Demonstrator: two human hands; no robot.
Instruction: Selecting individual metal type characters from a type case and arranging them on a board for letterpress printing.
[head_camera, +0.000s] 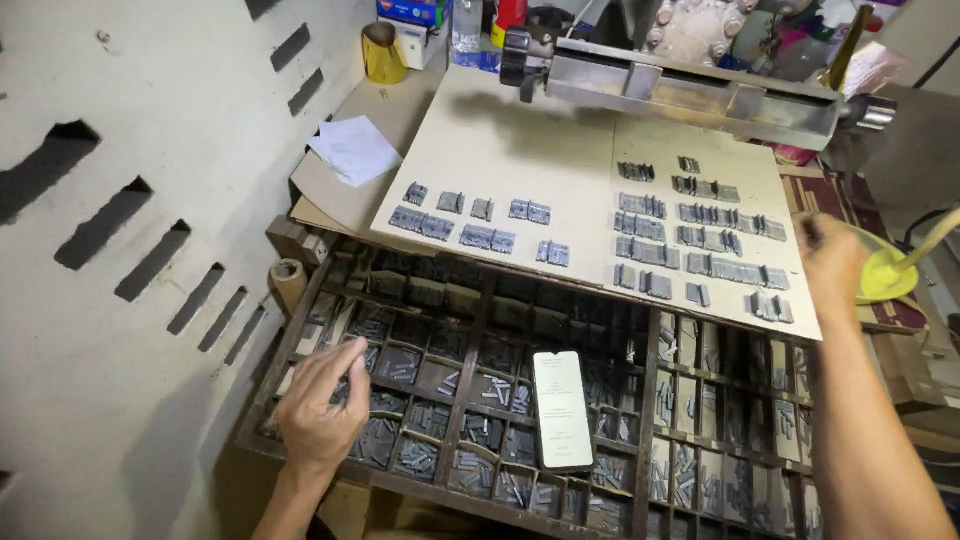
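left hand (322, 405): down in the left part of the type case (640, 470), fingers curled, thumb and forefinger pinched near a compartment edge; looks like a small type piece is between them, but too small to be sure.
right hand (830, 262): raised at the right edge of the board (500, 150), fingers bunched together; cannot tell if anything is in it.
type (400, 365): small grey metal sorts, loose in the case compartments, more under and around the left hand.
set type (700, 245): short rows and blocks standing on the board, one group left of centre, a larger group on the right, just beside the right hand.
handling: sorts judged stiff, dense for their size, smooth-sided and easy to drop; pinch one by its long flat sides with thumb and forefinger tips, lift straight up out of the compartment.
risk: rows on the board look free-standing, so a knock would likely tip them; take a row by both ends.
phone (563, 410): lies flat on the case dividers, screen lit, mid case, apart from both hands.
machine (690, 90): metal bar and body above the board's far edge.
paper (352, 150): crumpled white sheet left of the board.
yellow bowl (885, 275): behind the right hand, partly hidden.
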